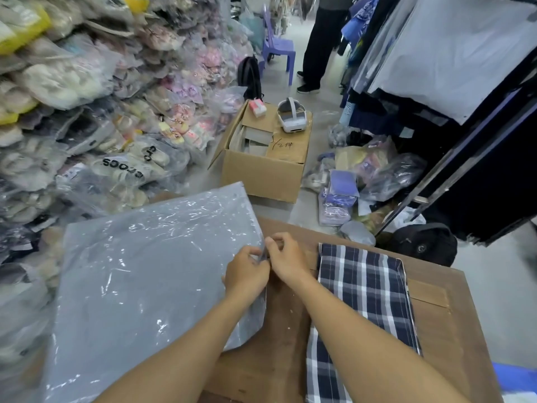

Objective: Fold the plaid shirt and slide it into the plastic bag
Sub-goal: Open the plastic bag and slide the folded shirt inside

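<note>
A folded plaid shirt (363,303), navy with white and grey checks, lies flat on the right half of the wooden table (436,330). A large clear plastic bag (145,271) covers the table's left half and hangs over its edge. My left hand (247,276) and my right hand (286,257) meet at the bag's right edge, both pinching the plastic there. My right forearm crosses the shirt's near left corner. Neither hand touches the shirt with its fingers.
A cardboard box (261,167) with a white headset (292,114) on top stands on the floor beyond the table. Bagged shoes (87,112) pile high on the left. A clothes rack (450,82) and a black backpack (427,242) are right. A person (319,45) stands far back.
</note>
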A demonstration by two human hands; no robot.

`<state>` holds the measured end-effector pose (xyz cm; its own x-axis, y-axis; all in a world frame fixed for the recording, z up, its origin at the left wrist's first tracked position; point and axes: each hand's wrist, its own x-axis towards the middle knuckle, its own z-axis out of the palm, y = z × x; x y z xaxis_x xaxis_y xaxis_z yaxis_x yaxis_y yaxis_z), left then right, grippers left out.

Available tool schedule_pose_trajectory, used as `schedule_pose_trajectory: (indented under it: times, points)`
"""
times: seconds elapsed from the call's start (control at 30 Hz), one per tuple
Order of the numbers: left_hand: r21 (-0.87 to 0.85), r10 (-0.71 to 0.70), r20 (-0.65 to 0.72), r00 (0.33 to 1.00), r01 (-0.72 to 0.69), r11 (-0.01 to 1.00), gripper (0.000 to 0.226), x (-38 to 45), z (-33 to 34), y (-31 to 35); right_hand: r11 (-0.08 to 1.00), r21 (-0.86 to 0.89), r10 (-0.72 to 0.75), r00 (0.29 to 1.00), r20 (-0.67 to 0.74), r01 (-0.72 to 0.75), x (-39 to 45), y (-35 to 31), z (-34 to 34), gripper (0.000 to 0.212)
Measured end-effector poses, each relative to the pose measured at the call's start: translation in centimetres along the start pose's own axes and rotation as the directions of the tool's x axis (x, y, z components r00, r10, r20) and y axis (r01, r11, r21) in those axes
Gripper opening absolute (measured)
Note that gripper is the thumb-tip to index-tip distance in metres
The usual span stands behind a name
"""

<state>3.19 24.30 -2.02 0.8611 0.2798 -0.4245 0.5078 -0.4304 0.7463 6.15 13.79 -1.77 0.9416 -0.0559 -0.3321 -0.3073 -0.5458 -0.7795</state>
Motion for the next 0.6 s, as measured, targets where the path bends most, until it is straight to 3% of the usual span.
schedule_pose_trajectory:
  times: [0.1, 0.23, 0.4, 0.6]
  points:
    - [0.017, 0.027, 0.031, 0.999, -0.028, 0.999, 0.005, -0.9, -0.2, -0.4, 0.977, 0.136, 0.165, 0.986, 0.020, -0.166, 0.6, -0.2, 0.4, 0.015]
    - [0.042, -0.042, 0.047, 0.998, 0.040, 0.998, 0.027, -0.6, -1.3, -0.2, 0.886, 0.369, 0.253, 0.960, 0.119, -0.280, 0.2, -0.1, 0.9, 0.009]
    - [0.381, 0.126, 0.070, 0.989, -0.144, 0.913, 0.033, -0.3, -1.8, 2.3, 0.806, 0.497, 0.262, 0.947, 0.184, -0.320, -0.8, -0.2, 0.3, 0.016]
    - [0.282, 0.240, 0.003, 0.971, -0.231, 0.931, 0.025, -0.6, -1.6, 3.9, 0.715, 0.627, 0.214, 0.951, 0.223, -0.308, -1.2, -0.7, -1.5, 0.028]
